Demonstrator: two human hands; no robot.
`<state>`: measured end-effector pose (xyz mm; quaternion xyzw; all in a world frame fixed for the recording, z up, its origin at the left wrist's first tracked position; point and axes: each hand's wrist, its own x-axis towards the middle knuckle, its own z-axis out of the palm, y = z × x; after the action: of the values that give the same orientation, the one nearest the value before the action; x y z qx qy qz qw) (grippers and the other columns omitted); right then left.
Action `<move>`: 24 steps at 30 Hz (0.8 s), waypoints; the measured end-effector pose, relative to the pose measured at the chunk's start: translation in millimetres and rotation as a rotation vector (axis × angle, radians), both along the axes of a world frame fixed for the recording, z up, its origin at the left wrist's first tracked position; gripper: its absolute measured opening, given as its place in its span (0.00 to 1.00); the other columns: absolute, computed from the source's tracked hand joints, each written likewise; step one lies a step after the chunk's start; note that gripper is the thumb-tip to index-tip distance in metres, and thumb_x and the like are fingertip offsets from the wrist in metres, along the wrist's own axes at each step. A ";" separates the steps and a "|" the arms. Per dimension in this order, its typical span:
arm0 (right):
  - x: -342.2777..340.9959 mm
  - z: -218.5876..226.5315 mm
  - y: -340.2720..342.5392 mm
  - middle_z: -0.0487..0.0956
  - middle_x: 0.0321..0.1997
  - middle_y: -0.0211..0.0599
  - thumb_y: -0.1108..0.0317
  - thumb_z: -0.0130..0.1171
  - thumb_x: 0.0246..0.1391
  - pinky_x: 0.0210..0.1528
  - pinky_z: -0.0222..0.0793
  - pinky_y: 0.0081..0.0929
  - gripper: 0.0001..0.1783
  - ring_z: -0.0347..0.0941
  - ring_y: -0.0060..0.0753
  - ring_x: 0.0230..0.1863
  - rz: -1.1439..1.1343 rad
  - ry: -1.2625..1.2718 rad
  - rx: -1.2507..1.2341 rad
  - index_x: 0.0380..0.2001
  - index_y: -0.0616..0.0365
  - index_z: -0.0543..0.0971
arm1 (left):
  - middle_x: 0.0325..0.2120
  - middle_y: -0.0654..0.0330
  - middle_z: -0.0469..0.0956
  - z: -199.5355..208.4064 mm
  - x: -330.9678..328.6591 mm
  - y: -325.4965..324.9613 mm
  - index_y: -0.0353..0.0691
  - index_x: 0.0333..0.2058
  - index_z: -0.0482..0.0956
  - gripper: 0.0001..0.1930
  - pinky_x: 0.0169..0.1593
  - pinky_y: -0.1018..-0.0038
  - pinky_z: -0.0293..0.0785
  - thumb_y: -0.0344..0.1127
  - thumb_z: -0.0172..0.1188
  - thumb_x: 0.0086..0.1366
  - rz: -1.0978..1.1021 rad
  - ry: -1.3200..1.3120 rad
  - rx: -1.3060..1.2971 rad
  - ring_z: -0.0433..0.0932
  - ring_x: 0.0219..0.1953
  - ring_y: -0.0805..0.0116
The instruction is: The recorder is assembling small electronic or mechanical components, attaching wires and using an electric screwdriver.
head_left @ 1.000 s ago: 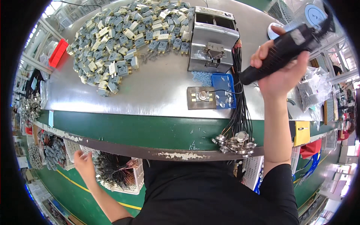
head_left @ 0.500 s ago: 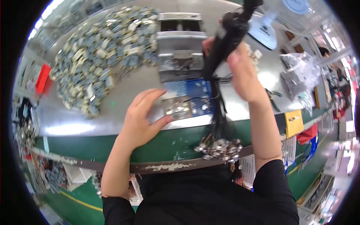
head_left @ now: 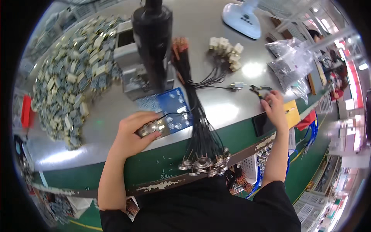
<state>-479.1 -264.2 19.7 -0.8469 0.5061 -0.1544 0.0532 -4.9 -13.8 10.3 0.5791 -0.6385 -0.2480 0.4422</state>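
Note:
My left hand [head_left: 133, 133] has its thumb and fingers closed about a shiny round metal fitting [head_left: 152, 127] at the near edge of a blue printed mat [head_left: 176, 106]. A black wire runs from this fitting to a bundle of black wires [head_left: 189, 83]. At the right, my right hand [head_left: 275, 110] has its fingers curled onto dark pliers with yellow accents [head_left: 255, 91]; the palm hides part of the tool. A black powered screwdriver [head_left: 152, 38] hangs above the grey metal fixture [head_left: 133, 83], free of both hands.
A large pile of grey and cream connectors [head_left: 73, 77] covers the left side. Round metal fittings [head_left: 203, 162] on the bundle hang over the front edge. White connectors [head_left: 222, 44], a light-blue fan base [head_left: 241, 21], a plastic bag [head_left: 290, 63] and a black phone [head_left: 262, 125] are right.
My right hand has let go of the screwdriver and moved right to the pliers. My left hand has closed about the metal fitting. The view has shifted and turned.

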 end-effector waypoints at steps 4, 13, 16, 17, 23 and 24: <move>0.5 12.6 14.3 0.74 0.65 0.52 0.69 0.63 0.65 0.70 0.64 0.44 0.08 0.69 0.53 0.67 0.086 -0.056 0.015 0.38 0.64 0.77 | 0.48 0.50 0.87 -12.4 7.6 0.7 0.37 0.48 0.87 0.24 0.57 0.63 0.81 0.30 0.82 0.49 -0.005 0.034 -0.046 0.86 0.52 0.52; 62.2 58.5 41.3 0.69 0.73 0.64 0.39 0.57 0.69 0.78 0.49 0.67 0.25 0.61 0.67 0.76 0.470 -1.176 0.880 0.41 0.50 0.78 | 0.49 0.52 0.87 -15.9 11.3 4.4 0.35 0.44 0.89 0.19 0.56 0.64 0.82 0.28 0.80 0.52 -0.029 0.136 -0.062 0.86 0.51 0.54; 129.5 59.5 60.8 0.71 0.67 0.66 0.33 0.54 0.69 0.76 0.51 0.70 0.27 0.64 0.68 0.73 0.740 -1.112 1.132 0.31 0.45 0.70 | 0.50 0.52 0.87 -15.1 11.8 3.9 0.35 0.45 0.89 0.19 0.57 0.64 0.82 0.28 0.80 0.52 -0.037 0.148 -0.027 0.86 0.52 0.54; 148.7 56.4 68.4 0.70 0.67 0.65 0.33 0.53 0.69 0.75 0.53 0.71 0.28 0.65 0.70 0.71 0.759 -1.072 1.209 0.31 0.47 0.69 | 0.50 0.52 0.87 -15.4 11.8 4.0 0.35 0.45 0.89 0.19 0.57 0.64 0.82 0.28 0.80 0.52 -0.035 0.154 -0.024 0.86 0.52 0.54; 202.9 83.1 90.7 0.76 0.55 0.56 0.53 0.71 0.58 0.57 0.74 0.53 0.19 0.77 0.55 0.55 0.845 -0.529 0.981 0.31 0.57 0.78 | 0.52 0.49 0.87 -21.2 13.4 4.0 0.36 0.44 0.89 0.19 0.55 0.63 0.83 0.29 0.80 0.52 -0.027 0.181 -0.025 0.87 0.52 0.52; 212.5 90.7 92.9 0.76 0.55 0.56 0.53 0.71 0.58 0.57 0.74 0.53 0.19 0.77 0.55 0.55 0.850 -0.522 0.991 0.31 0.57 0.78 | 0.52 0.49 0.87 -23.0 13.8 4.4 0.36 0.44 0.90 0.19 0.55 0.63 0.83 0.30 0.80 0.52 -0.026 0.172 -0.045 0.87 0.52 0.52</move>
<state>-266.6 -171.3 110.4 -0.7826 0.1128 -0.0696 0.6082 8.9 -9.3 -12.6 0.5375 -0.6110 -0.2879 0.5049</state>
